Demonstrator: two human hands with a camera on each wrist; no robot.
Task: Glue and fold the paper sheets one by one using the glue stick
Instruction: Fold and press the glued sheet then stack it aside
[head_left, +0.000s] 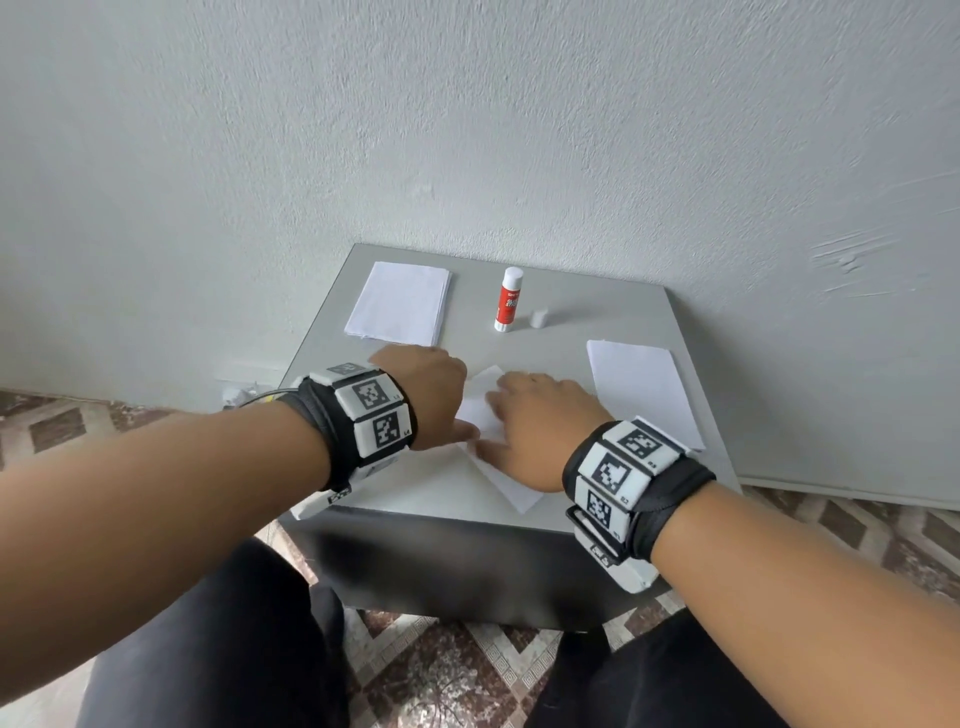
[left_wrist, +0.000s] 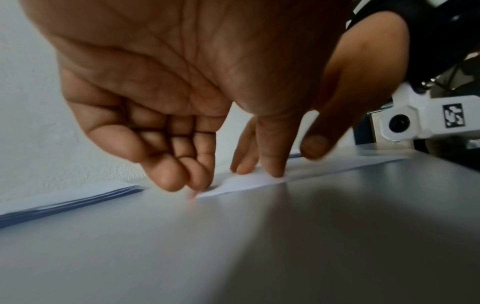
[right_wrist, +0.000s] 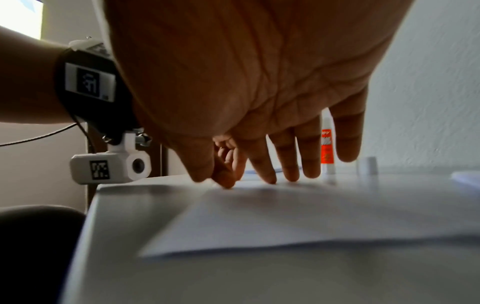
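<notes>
Pressing step on the folded paper sheet (head_left: 485, 410): left hand (head_left: 423, 395) fingertips bunched, right hand (head_left: 535, 431) fingers spread flat; next, probably setting it aside, taking another.

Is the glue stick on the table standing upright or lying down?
Upright. In the head view the glue stick stands on its base on the table, uncapped, with its cap set down beside it.
</notes>
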